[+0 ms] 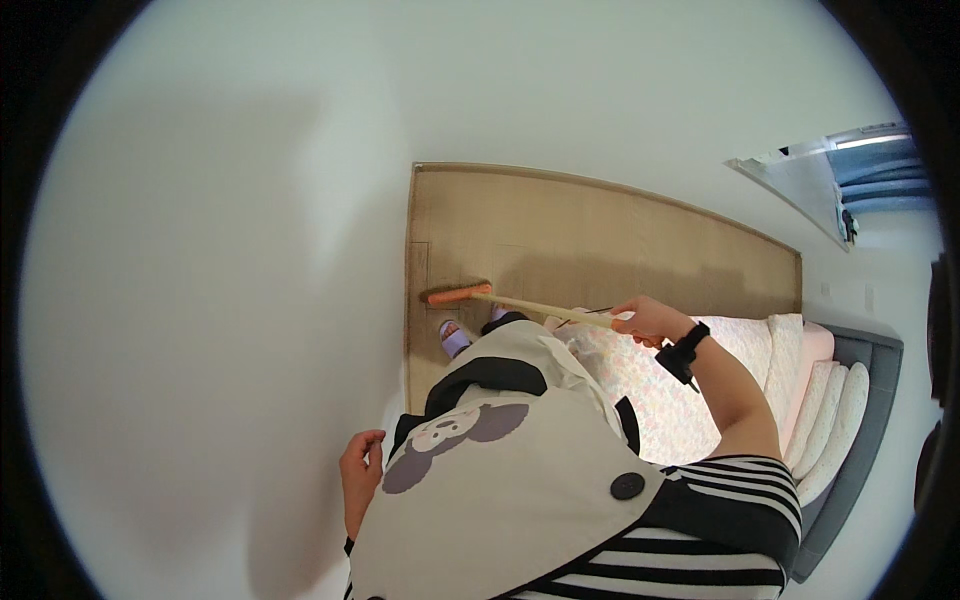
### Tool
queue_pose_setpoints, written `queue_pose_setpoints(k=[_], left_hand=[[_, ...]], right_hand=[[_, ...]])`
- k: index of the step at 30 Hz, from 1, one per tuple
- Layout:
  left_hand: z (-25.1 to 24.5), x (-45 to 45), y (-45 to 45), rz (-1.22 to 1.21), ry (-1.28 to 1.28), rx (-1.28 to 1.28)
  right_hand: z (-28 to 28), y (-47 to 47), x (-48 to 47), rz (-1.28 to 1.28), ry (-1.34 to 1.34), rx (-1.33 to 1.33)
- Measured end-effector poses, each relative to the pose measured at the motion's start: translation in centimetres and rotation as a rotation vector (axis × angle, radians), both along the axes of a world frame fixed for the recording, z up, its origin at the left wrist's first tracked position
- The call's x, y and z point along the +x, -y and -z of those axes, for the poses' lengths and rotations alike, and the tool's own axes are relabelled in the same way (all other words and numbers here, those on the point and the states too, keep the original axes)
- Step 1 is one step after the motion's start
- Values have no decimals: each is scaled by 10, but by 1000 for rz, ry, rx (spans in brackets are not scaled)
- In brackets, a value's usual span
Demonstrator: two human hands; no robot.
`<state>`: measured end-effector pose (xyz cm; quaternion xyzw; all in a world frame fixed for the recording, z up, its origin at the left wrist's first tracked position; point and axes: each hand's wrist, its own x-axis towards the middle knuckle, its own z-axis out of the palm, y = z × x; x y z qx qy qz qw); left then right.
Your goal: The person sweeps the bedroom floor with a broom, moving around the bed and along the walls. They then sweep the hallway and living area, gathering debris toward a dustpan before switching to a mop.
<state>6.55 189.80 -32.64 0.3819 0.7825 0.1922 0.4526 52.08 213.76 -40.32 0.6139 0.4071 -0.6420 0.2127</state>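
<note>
My right hand (645, 319) is wrapped around the upper end of a broom's pale handle (555, 308), over the bed's near side. The handle runs left and down to an orange broom head (459, 293), whose dark bristles lie along the wood floor by the baseboard. Beside the broom head is my foot in a lavender slipper (454, 340); a second slipper (499, 309) is partly hidden by dark trouser cuffs. My left hand (363, 457) hangs by my hip near the white wall, its fingers loosely bent and nothing visible in it. A cream apron (517, 480) covers my front.
A bed with a floral cover (652, 397) stands close on my right, with pillows (832, 427) against a grey headboard (885, 397). White walls (210, 262) meet the wood floor (562, 217) at the left and far side. A window recess with a blue curtain (877, 176) is at upper right.
</note>
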Motion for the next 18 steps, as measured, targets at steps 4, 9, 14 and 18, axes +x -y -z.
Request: queue_pose_setpoints(k=[4,9,14,18], left_hand=[[-6,9,-4,33,-11,4],[13,1,-15,62,44,-3],[17,8,-27,141,-15,-57],[15,20,-41,163,-8,-98]], right_hand=[[-14,11,38,208,18,12],[29,41,72,273,141,149],[103,78,119,579,266,257],[186,86,181,-97,311,572]])
